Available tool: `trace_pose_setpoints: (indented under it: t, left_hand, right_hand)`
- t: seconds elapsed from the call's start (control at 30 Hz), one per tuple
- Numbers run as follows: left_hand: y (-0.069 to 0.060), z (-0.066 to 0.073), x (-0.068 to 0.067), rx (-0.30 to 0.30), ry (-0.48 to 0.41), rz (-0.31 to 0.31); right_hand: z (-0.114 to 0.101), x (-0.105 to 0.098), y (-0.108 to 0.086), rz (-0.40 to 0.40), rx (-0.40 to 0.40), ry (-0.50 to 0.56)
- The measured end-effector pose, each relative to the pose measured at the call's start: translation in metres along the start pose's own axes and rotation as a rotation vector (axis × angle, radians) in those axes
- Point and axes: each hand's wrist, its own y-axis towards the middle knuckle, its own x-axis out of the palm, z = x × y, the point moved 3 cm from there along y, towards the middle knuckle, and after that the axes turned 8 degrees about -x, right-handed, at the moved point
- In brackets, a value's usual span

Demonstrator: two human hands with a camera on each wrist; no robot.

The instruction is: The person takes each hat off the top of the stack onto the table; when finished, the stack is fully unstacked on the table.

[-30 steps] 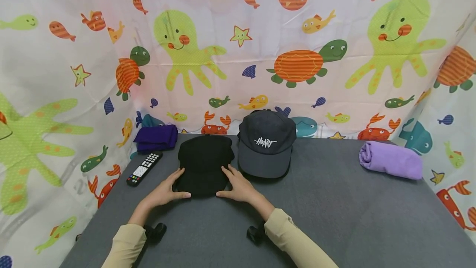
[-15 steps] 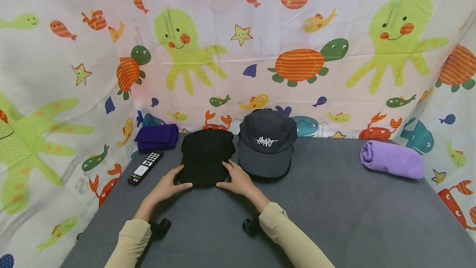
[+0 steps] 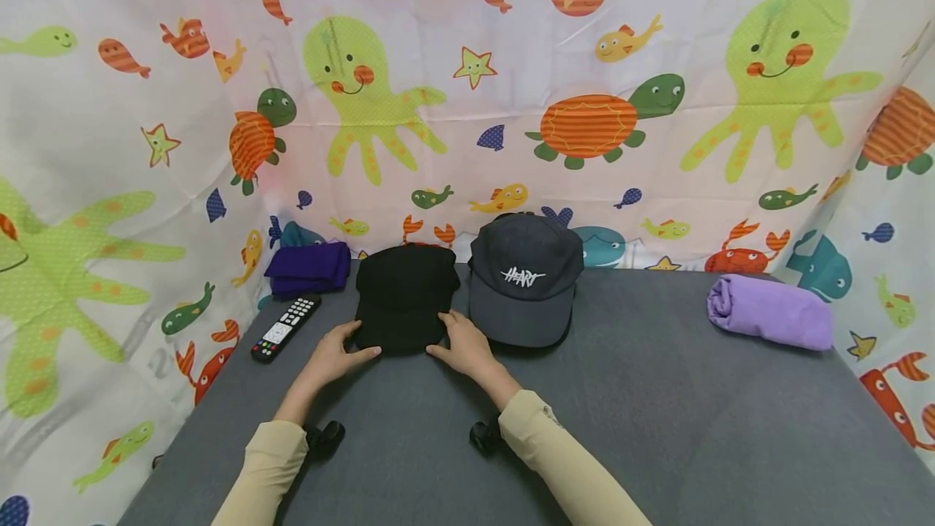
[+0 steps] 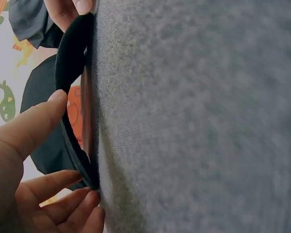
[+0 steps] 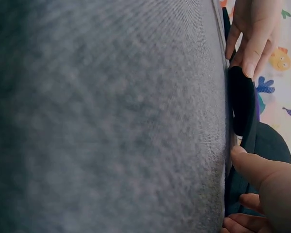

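While sleeves are cut off at six o'clock, the left hand and right hand hold the black cap, nine o'clock from the HEART cap on the bench; sea-creature cloth hangs at twelve.

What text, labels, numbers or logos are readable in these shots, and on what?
"HEART": white stylized lettering, front of the gray cap.
Remote: button markings too small to read.
Black cap between the hands: no lettering visible.
No other readable text.
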Motion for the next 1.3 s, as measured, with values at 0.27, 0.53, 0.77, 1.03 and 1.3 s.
trace_pose_setpoints:
  t: [0.27, 0.53, 0.77, 1.03, 1.3]
  left_hand:
    - [0.004, 0.002, 0.001, -0.047, -0.034, 0.044]
    - [0.005, 0.004, 0.003, -0.08, -0.054, 0.086]
    - [0.011, 0.003, 0.001, -0.073, -0.073, 0.119]
    - [0.016, 0.006, 0.0, -0.065, -0.083, 0.147]
    - [0.014, 0.01, 0.002, -0.041, -0.094, 0.156]
  right_hand:
    - [-0.004, 0.001, 0.007, 0.017, 0.029, -0.114]
    - [-0.006, 0.003, 0.012, 0.089, 0.05, -0.206]
    - [-0.007, 0.001, 0.014, 0.124, 0.041, -0.208]
    - [-0.005, 0.002, 0.014, 0.105, 0.025, -0.218]
    - [-0.003, 0.004, 0.011, 0.074, 0.011, -0.183]
